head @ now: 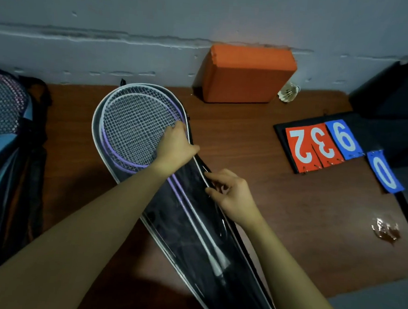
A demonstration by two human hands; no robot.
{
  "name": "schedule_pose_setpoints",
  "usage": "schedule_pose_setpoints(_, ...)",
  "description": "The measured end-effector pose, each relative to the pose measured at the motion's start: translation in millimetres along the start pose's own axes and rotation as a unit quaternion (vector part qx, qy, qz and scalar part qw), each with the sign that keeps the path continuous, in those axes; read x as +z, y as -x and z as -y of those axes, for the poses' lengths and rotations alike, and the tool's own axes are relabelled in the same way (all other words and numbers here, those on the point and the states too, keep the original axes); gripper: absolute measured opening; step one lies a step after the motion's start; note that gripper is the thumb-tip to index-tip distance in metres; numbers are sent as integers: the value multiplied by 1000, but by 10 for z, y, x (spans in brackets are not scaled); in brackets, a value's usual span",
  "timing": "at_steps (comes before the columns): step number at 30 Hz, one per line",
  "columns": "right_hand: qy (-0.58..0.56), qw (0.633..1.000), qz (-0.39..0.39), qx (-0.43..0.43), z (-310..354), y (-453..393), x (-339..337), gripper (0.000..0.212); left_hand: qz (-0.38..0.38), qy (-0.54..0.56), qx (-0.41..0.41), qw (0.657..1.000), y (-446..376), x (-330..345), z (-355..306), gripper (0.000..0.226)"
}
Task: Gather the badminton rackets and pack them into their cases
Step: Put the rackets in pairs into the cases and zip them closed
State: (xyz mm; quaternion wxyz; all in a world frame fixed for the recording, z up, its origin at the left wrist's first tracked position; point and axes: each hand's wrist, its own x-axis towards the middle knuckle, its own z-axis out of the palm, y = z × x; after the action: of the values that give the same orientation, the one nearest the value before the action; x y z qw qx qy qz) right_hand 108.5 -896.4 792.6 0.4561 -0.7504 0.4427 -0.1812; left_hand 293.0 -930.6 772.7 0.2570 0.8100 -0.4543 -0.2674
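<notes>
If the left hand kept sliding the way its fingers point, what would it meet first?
Probably the far rim of the racket case: the left hand rests on the racket strings, pointing up-left across them. Depth is unclear.

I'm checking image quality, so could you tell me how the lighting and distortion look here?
Head view: dim, bluish light; wide-angle bending curves the wall ledge; glare on the wet patch; the case reads very dark; both hands stay sharp.
</notes>
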Motion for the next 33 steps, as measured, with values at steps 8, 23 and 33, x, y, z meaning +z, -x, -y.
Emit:
schedule_pose_setpoints(8,-16,1000,-6,-7,-24,82,-66,27,12,281,-100,955,311,-220,32,40)
schedule_pose_setpoints(23,-28,976,-158,-148,734,-735,17,39,9,411,10,911,1124,-734,-99,44)
schedule_pose_setpoints(33,243,902,-222,-278,742,-746,6,21,-46,437,-19,898,1106,-689,-85,41)
